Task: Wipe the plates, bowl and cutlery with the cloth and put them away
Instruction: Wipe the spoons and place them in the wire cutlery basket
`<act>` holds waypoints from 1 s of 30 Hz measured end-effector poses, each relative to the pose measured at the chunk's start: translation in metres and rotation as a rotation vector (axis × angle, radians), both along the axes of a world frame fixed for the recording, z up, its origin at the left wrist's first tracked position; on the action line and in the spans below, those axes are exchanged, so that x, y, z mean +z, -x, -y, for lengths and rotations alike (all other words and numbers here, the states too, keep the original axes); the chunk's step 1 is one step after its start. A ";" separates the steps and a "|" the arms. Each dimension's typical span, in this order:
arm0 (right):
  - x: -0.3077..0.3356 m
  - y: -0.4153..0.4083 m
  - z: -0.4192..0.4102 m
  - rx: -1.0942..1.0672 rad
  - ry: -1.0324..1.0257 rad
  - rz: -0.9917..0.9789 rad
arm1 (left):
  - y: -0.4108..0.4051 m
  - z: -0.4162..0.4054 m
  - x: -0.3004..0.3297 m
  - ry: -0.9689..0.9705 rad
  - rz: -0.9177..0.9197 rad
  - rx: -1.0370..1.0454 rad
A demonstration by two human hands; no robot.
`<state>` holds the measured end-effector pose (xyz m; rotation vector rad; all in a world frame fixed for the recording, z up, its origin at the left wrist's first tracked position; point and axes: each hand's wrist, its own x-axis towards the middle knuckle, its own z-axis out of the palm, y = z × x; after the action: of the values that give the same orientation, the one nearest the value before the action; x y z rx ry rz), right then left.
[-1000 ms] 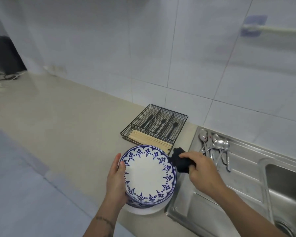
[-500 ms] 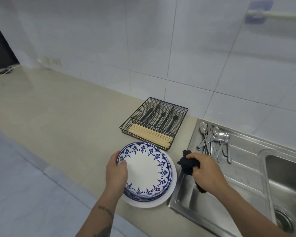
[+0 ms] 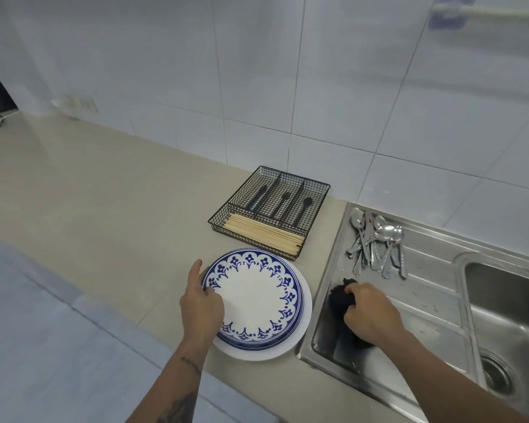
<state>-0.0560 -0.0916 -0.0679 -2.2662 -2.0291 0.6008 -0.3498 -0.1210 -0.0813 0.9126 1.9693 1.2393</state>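
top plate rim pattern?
Blue floral scallop border on the top plate, white centre; head view.

Open beige stone countertop (image 3: pixel 89 193) left of stacked blue-patterned plates (image 3: pixel 254 300).
Blocked behind by black wire cutlery tray (image 3: pixel 269 209), rightward by heaped steel spoons (image 3: pixel 376 242).

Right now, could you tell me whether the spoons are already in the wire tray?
No, the spoons lie on the sink's drainboard, outside the wire tray.
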 end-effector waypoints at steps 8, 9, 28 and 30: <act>0.011 0.038 -0.015 0.061 -0.189 -0.058 | 0.002 0.001 -0.008 -0.031 0.118 -0.042; 0.011 0.044 -0.019 0.045 -0.172 -0.151 | 0.004 0.001 -0.008 -0.044 0.149 -0.035; -0.039 0.103 -0.011 -0.182 -0.070 -0.728 | 0.022 -0.013 -0.038 -0.171 0.420 0.028; -0.039 0.103 -0.010 -0.176 -0.113 -0.716 | 0.019 -0.011 -0.036 -0.171 0.427 0.042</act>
<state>-0.1594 -0.0817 -0.1073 -1.7686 -1.4563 1.0546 -0.3683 -0.1102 -0.1171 0.6216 1.5705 1.5026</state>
